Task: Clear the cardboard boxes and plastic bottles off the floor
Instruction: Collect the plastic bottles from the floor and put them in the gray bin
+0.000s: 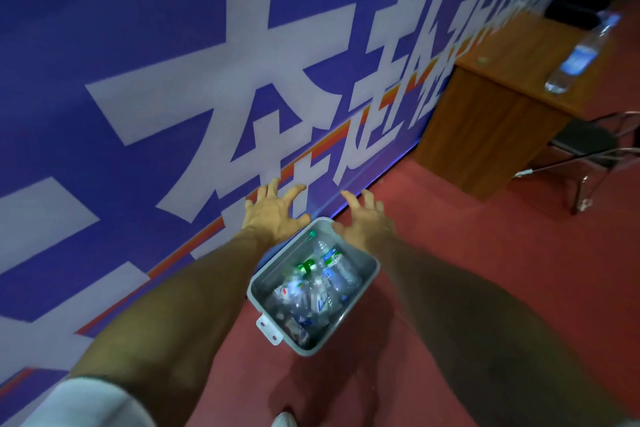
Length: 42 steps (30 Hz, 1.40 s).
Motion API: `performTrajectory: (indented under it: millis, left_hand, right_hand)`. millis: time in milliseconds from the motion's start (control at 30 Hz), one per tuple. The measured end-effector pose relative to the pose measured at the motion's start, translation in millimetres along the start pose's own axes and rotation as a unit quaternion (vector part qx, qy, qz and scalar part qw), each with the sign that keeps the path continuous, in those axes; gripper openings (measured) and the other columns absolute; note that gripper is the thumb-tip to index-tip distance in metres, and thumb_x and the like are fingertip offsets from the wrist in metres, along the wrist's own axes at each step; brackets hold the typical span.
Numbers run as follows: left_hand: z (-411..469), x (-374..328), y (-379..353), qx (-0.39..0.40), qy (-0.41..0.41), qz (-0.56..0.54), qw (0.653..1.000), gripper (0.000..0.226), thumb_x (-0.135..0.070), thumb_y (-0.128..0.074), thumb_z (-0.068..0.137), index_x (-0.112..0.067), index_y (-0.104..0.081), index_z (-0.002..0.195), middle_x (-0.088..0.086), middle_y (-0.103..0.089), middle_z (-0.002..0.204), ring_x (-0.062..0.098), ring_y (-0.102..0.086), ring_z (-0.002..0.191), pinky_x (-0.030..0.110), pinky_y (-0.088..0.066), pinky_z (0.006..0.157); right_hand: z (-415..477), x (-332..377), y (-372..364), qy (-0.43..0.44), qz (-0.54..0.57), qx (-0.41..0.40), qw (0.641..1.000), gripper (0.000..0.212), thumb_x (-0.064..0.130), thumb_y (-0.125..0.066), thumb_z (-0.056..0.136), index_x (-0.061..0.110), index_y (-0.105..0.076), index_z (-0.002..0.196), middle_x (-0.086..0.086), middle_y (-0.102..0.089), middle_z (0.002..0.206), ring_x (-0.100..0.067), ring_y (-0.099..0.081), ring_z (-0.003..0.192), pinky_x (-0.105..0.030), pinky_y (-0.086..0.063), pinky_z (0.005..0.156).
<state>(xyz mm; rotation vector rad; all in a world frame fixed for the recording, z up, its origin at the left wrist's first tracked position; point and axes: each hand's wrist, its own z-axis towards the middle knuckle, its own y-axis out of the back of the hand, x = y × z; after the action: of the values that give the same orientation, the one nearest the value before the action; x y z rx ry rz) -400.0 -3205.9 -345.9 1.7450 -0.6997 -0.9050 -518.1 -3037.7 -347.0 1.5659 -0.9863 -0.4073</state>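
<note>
The bottle part of the task looks well advanced. A grey bin [257, 282] stands on the red floor [450, 270], just beside the blue banner wall [138, 80]. Many plastic bottles [322, 284] lie inside it, mixed together.

Both hands are stretched forward over the far end of the bin. The left hand [273, 210] has its fingers spread and released, and it holds nothing. It is near the far left corner of the rim. The right hand [367, 220] is also spread and empty. Its thumb is very close to the far rim, but I cannot tell if it touches.

The floor that shows around the bin carries no loose bottle. No cardboard boxes are in view, so I cannot say whether they are already cleared or wait somewhere else.

1 more bottle [578, 55] is on the wooden desk [491, 107] at the right, well apart from the bin. It is not on the floor, so it is probably not part of the work. A folding chair [585, 146] stands beside the desk.

In my judgement, this corner is finished for bottles, and what is left is to check the rest of the room.
</note>
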Motion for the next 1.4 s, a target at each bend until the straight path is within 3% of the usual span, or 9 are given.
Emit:
performTrajectory:
  millis: [167,400,667,900,1033,1200,1400]
  left_hand:
    - [12,-16,15,-0.019,-0.04,-0.002,0.999,0.069,-0.061,-0.05,0.093,-0.047,-0.019,0.153,0.008,-0.007,0.166,0.032,-0.014,0.15,0.061,-0.023,0.113]
    - [18,-81,28,-0.007,-0.109,0.029,0.994,0.07,-0.061,-0.051,0.092,-0.049,-0.019,0.153,0.006,-0.002,0.167,0.032,-0.007,0.152,0.063,-0.02,0.116]
    - [-17,-246,12,-0.021,-0.248,0.036,0.968,0.074,-0.064,-0.053,0.089,-0.048,-0.021,0.153,0.007,-0.003,0.167,0.031,-0.003,0.152,0.068,-0.018,0.114]
    - [-109,-398,-40,0.007,-0.333,0.032,0.942,0.068,-0.064,-0.052,0.089,-0.05,-0.026,0.15,0.004,-0.004,0.166,0.03,0.002,0.152,0.066,-0.015,0.115]
    - [-185,-515,-89,0.034,-0.436,0.027,0.899,0.066,-0.061,-0.053,0.088,-0.05,-0.029,0.148,0.004,-0.006,0.166,0.031,-0.001,0.151,0.064,-0.018,0.115]
    - [-279,-635,-145,0.075,-0.535,0.039,0.84,0.066,-0.058,-0.054,0.089,-0.049,-0.029,0.149,0.006,-0.004,0.166,0.031,0.003,0.152,0.066,-0.013,0.116]
    - [-390,-760,-213,0.125,-0.653,0.058,0.745,0.066,-0.055,-0.054,0.092,-0.048,-0.026,0.151,0.007,0.001,0.167,0.032,0.008,0.153,0.068,-0.008,0.117]
  right_hand:
    - [-3,-5,15,-0.032,0.009,-0.019,0.999,0.081,0.054,-0.058,0.09,0.043,-0.012,0.155,-0.005,0.004,0.165,-0.033,-0.018,0.144,-0.051,-0.037,0.105]
    - [-38,-55,44,-0.113,0.017,-0.046,0.992,0.082,0.053,-0.058,0.091,0.04,-0.011,0.157,-0.007,0.001,0.166,-0.037,-0.014,0.147,-0.059,-0.031,0.111]
    - [-151,-187,81,-0.262,0.005,-0.071,0.962,0.09,0.072,-0.048,0.089,0.042,0.002,0.158,-0.004,0.021,0.165,-0.039,0.008,0.152,-0.067,-0.018,0.113]
    - [-295,-301,96,-0.358,0.032,-0.116,0.926,0.083,0.063,-0.053,0.091,0.042,-0.008,0.157,-0.003,0.006,0.166,-0.04,-0.007,0.15,-0.065,-0.024,0.113]
    - [-413,-384,87,-0.452,0.04,-0.129,0.882,0.081,0.062,-0.052,0.092,0.042,-0.009,0.157,-0.002,0.0,0.166,-0.039,-0.014,0.147,-0.063,-0.028,0.11]
    - [-548,-458,66,-0.551,0.068,-0.135,0.821,0.083,0.064,-0.048,0.094,0.043,0.0,0.158,-0.003,0.01,0.167,-0.04,-0.002,0.151,-0.064,-0.025,0.113]
    - [-686,-527,30,-0.658,0.104,-0.15,0.73,0.082,0.066,-0.047,0.093,0.043,-0.001,0.157,-0.002,0.01,0.167,-0.04,-0.001,0.151,-0.065,-0.025,0.113]
